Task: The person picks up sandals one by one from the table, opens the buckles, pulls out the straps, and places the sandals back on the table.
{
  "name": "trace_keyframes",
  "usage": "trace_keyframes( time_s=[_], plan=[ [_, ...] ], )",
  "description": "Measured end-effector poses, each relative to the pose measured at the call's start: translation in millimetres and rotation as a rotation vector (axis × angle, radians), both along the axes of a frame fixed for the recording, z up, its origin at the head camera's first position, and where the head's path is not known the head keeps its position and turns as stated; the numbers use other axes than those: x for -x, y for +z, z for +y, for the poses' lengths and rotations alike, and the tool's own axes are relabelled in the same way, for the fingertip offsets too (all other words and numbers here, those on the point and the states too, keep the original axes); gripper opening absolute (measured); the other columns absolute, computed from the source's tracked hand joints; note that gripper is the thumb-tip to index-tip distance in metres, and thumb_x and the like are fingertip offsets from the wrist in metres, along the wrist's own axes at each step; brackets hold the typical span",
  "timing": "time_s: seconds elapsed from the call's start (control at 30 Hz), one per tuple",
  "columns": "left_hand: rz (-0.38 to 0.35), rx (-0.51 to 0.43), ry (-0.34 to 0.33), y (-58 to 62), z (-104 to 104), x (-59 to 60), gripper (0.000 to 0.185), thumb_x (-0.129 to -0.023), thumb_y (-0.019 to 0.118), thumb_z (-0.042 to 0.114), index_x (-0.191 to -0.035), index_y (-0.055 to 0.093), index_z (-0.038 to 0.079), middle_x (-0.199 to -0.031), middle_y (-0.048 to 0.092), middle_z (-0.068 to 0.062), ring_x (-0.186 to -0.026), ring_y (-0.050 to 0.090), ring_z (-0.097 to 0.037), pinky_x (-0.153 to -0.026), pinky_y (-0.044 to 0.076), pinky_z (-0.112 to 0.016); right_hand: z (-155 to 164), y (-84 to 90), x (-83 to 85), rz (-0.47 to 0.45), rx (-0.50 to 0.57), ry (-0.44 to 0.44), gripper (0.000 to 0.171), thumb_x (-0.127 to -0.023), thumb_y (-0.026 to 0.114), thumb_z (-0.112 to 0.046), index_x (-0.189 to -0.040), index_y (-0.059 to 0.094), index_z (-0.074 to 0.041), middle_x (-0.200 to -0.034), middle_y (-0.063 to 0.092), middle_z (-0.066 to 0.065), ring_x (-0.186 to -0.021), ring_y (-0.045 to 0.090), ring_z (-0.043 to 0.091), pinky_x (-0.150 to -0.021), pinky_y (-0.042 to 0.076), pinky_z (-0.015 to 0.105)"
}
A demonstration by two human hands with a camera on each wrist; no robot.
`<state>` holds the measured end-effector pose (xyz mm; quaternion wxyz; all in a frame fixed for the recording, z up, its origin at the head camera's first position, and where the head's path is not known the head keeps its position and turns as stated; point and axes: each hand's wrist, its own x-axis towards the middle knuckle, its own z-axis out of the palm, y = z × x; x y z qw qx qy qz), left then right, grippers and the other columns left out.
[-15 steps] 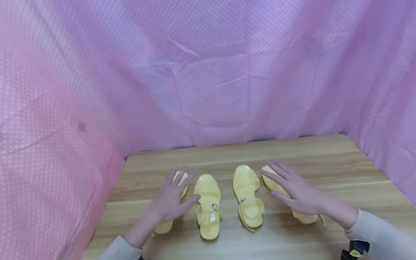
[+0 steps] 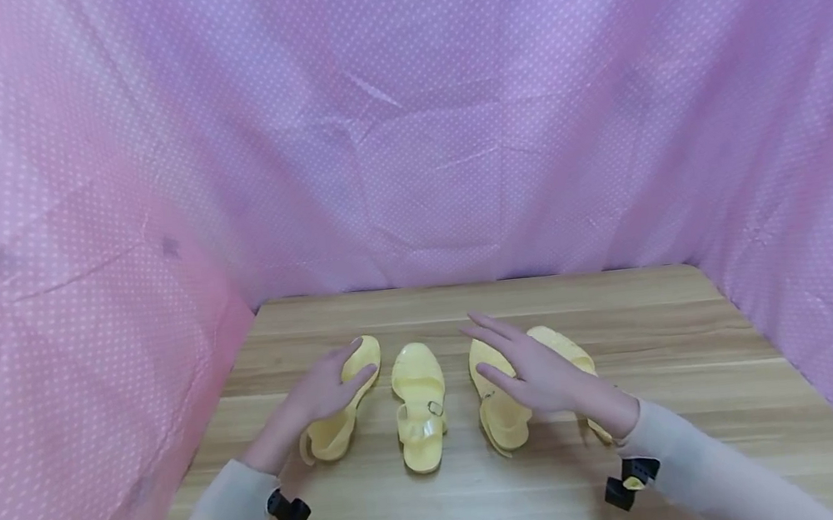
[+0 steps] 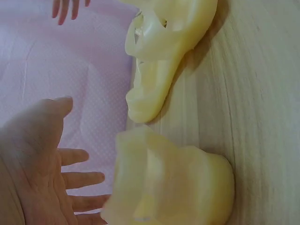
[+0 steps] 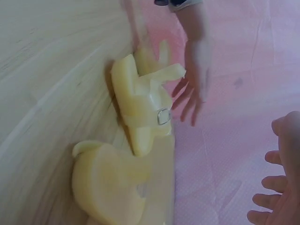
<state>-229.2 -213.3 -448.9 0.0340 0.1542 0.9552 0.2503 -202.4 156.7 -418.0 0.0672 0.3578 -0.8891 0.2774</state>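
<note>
Hovering over four yellow sandals lined up on the wooden tabletop [image 2: 657, 337], both hands look ready to sort them. Left hand [image 2: 320, 395] rests on the far-left sandal [image 2: 341, 414], fingers relaxed and laid over its toe end, no clenched grip. Right hand [image 2: 540, 374] is flat, fingers spread, above the third sandal [image 2: 499, 415], not plainly touching; the far-right sandal [image 2: 564, 346] lies just under and behind the palm. Second sandal [image 2: 419, 406] sits untouched between the hands. Best handled, I'd judge, by closing fingers round sole edges, not the thin buckle straps. Pink dotted cloth [image 2: 404, 127] surrounds everything.
</note>
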Motion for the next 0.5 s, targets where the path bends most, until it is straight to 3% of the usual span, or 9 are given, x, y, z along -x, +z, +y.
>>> trace_keyframes(
  time_s=[0.07,0.2,0.33,0.5],
  plan=[
    [-0.017,0.018,0.021,-2.6,-2.3,1.0,0.07,-0.109,0.054,0.05,-0.158,0.046,0.001,-0.159,0.051,-0.027,-0.148,0.047,-0.049,-0.122,0.038,-0.064,-6.7,2.5,0.7,0.003,0.019,0.008,0.056,-0.109,0.059,-0.03,-0.162,0.044,-0.016,-0.173,0.036,0.013,-0.154,0.043,0.039,-0.122,0.04,0.061],
    [-0.017,0.051,0.015,-8.8,-7.6,3.7,0.056,-0.104,0.064,0.035,-0.144,0.061,-0.004,-0.149,0.061,-0.029,-0.142,0.053,-0.05,-0.119,0.043,-0.063,-21.8,0.6,-1.9,-0.018,0.015,0.066,0.057,-0.107,0.062,-0.026,-0.16,0.046,-0.013,-0.168,0.043,0.015,-0.153,0.045,0.038,-0.122,0.041,0.059],
    [0.008,0.081,0.0,-12.0,-12.4,6.8,0.045,-0.09,0.074,0.021,-0.127,0.072,-0.005,-0.135,0.068,-0.03,-0.133,0.059,-0.052,-0.113,0.048,-0.063,-39.6,-6.0,-6.7,-0.039,-0.023,0.125,0.052,-0.105,0.064,-0.024,-0.155,0.053,-0.011,-0.164,0.05,0.016,-0.149,0.052,0.035,-0.12,0.045,0.052],
    [-0.004,0.104,-0.017,-9.9,-13.1,8.4,0.028,-0.082,0.081,0.015,-0.106,0.081,0.0,-0.112,0.078,-0.019,-0.112,0.071,-0.041,-0.098,0.058,-0.055,-57.6,-12.9,-11.9,-0.053,-0.05,0.175,0.044,-0.103,0.066,-0.022,-0.146,0.061,-0.009,-0.157,0.056,0.018,-0.146,0.055,0.033,-0.12,0.047,0.049]
  ],
)
